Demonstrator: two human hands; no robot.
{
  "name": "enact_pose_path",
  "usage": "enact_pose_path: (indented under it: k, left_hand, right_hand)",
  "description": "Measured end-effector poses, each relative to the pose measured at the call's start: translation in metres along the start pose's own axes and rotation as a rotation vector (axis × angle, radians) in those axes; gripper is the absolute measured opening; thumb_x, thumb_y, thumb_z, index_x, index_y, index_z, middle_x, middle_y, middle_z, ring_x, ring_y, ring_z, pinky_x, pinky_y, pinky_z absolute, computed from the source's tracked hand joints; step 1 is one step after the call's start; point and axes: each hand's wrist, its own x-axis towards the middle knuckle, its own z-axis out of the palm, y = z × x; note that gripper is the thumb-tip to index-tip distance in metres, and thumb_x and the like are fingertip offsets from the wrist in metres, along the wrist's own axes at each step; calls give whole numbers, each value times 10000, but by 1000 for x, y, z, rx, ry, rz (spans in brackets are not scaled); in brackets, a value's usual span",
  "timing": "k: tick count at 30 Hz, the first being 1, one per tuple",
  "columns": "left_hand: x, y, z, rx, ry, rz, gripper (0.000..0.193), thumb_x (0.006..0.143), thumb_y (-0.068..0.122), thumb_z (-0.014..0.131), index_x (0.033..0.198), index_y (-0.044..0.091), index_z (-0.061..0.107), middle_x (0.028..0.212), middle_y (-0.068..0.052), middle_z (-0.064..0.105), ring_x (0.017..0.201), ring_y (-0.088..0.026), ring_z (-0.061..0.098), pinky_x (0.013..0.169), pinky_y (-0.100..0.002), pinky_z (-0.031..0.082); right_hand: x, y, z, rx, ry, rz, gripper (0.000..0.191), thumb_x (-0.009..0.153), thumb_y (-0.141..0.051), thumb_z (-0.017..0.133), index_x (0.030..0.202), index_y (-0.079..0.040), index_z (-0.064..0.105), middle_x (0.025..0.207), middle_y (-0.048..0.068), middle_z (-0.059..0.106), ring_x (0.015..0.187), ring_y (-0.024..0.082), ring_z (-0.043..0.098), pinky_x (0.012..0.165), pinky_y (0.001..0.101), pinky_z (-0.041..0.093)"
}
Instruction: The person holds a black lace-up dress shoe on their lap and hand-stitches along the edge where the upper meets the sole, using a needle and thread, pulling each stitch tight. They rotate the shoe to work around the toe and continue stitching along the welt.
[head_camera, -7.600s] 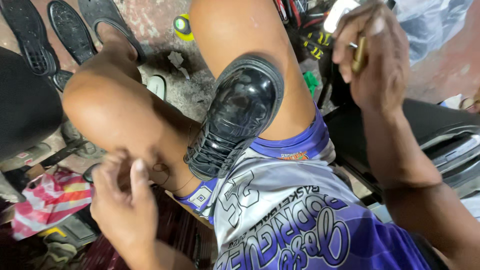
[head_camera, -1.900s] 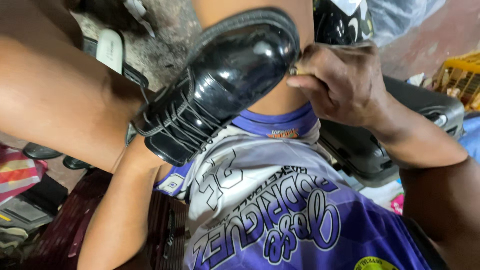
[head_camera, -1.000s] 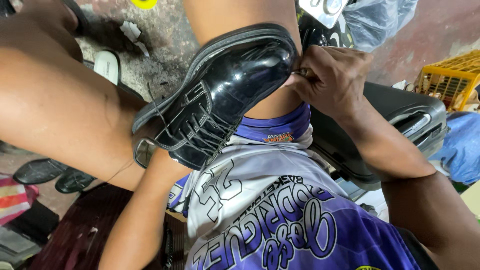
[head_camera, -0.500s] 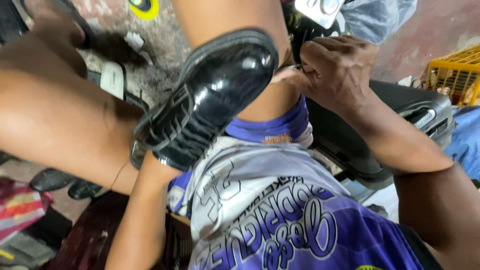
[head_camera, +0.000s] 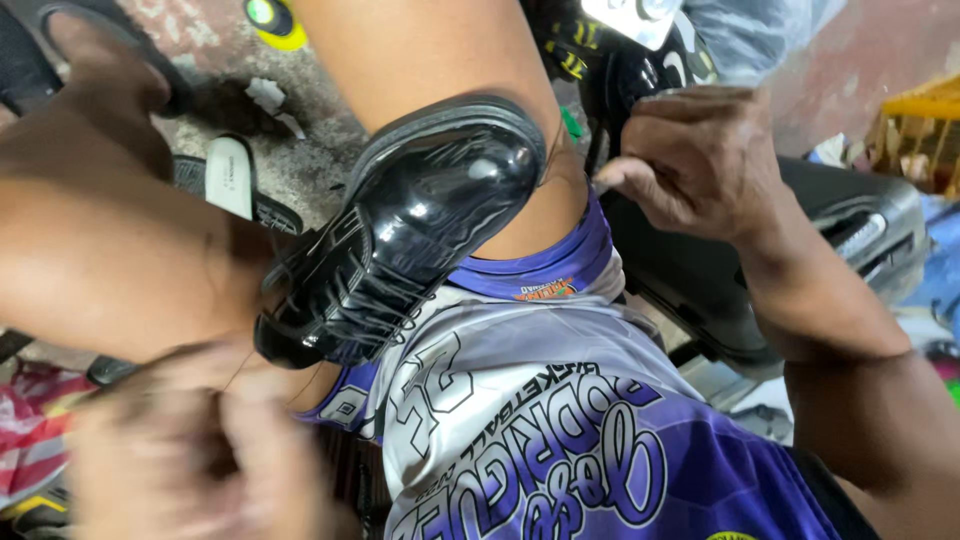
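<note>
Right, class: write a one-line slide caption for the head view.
Glossy black shoe wedged between bare knees; right hand pinched beside its toe, blurred left hand low.

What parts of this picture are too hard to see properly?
- Left hand, head view: motion blur smears the fingers, so whatever it pinches cannot be told.
- Right hand, head view: curled fingers hide anything gripped inside.
- Thread beside the black shoe: too thin to follow to either end.
- Shoe sole: faces away, hidden by the upper and knees.
- Yellow crate: cut off by the right edge.
</note>
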Motion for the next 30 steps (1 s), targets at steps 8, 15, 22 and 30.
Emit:
enact_pose_path:
  k: [8, 15, 22, 30]
  left_hand:
    - [58, 86, 108, 130, 280, 669, 288, 960, 110, 757, 1235, 64, 686, 1196, -53, 672, 962, -177, 646, 716, -291, 554]
    - [68, 77, 111, -94, 84, 649, 190, 1003, 53, 730, 1167, 63, 634, 1005, -58, 631, 910, -234, 622, 692, -339, 531]
    - [71, 76, 90, -443, 196, 568, 217, 894, 8, 709, 1089, 26, 616, 1014, -92, 642, 836, -219, 647, 720, -339, 567]
    - [74, 74, 111, 190, 323, 814, 200, 1008, 61, 716, 1201, 83, 673, 1242, -41, 646, 944, -172, 625, 722, -285, 550]
  right_hand:
    - [1, -17, -11, 31, 31, -78, 501, 1000, -432, 754, 745, -57, 542, 717, 82, 502, 607, 306, 551, 578, 396, 429]
    - [21, -10, 15, 389, 32, -347, 420, 927, -428, 708, 749, -58, 620, 761, 89, 579, 660, 285, 609, 605, 403, 471]
    - [4, 4, 36, 774, 98, -86, 426, 1011, -359, 672, 778, -3, 690, 750, 75, 616, 583, 151, 586, 502, 280, 421]
    - [-3, 2, 42, 811, 142, -77, 465, 1052, -363, 652, 811, 35, 674, 772, 106, 612, 616, 180, 592, 531, 289, 428]
